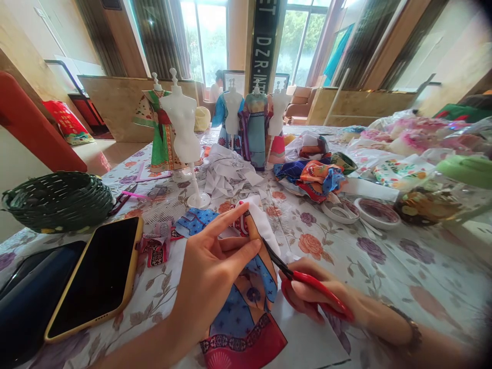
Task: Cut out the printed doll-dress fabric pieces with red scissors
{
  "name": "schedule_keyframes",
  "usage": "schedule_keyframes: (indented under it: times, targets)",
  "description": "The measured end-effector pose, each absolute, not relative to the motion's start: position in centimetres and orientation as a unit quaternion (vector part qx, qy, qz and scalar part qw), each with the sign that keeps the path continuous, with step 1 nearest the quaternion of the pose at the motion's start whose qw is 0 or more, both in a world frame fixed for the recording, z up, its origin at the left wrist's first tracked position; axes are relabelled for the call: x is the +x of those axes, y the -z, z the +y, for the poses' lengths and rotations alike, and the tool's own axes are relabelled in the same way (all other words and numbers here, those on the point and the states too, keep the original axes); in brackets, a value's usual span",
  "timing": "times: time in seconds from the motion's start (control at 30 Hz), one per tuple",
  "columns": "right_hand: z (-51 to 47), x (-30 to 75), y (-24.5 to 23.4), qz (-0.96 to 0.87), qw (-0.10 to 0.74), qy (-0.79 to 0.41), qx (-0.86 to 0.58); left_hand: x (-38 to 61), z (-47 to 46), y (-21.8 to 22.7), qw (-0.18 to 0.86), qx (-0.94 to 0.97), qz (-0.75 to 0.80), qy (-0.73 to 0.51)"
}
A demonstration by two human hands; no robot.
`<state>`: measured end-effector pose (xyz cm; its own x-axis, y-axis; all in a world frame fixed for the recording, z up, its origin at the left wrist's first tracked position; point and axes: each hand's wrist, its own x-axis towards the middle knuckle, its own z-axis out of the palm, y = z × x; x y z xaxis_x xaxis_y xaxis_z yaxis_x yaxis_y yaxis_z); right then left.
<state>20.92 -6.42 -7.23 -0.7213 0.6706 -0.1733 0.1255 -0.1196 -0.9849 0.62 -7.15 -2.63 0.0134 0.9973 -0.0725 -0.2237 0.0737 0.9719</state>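
Note:
My right hand point(307, 292) is closed round the red handles of a pair of scissors point(326, 293), whose dark blades reach up and left to the edge of a printed fabric piece point(246, 302). That fabric is blue with a red hem and patterned bands, and it hangs below my fingers over a white sheet. My left hand point(219, 251) pinches its upper part between thumb and fingers, close to the blade tips. Blue star-printed fabric point(196, 221) shows just behind my left hand. To the left lies a small pink and red patterned scrap point(157, 243).
A phone point(96, 277) and a dark green basket point(57, 201) are at left. Beyond my hands stand a bare white mannequin point(184, 123), dressed mannequins, and a heap of white scraps point(226, 169). Bundled fabrics point(313, 177), tape rolls point(376, 212) and a green-lidded jar point(426, 200) are at right.

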Motion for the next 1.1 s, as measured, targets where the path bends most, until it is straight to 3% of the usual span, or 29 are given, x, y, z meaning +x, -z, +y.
schedule_keyframes:
  times: [0.73, 1.1]
  targets:
    - [-6.7, 21.1, 8.3, -0.61, 0.239, -0.682, -0.326, 0.7, -7.2, 2.2, 0.567, 0.424, 0.476, -0.522]
    - [-6.4, 20.9, 7.1, -0.634, 0.2, -0.668, -0.334, 0.6, -7.0, 2.0, 0.551, 0.425, 0.486, -0.529]
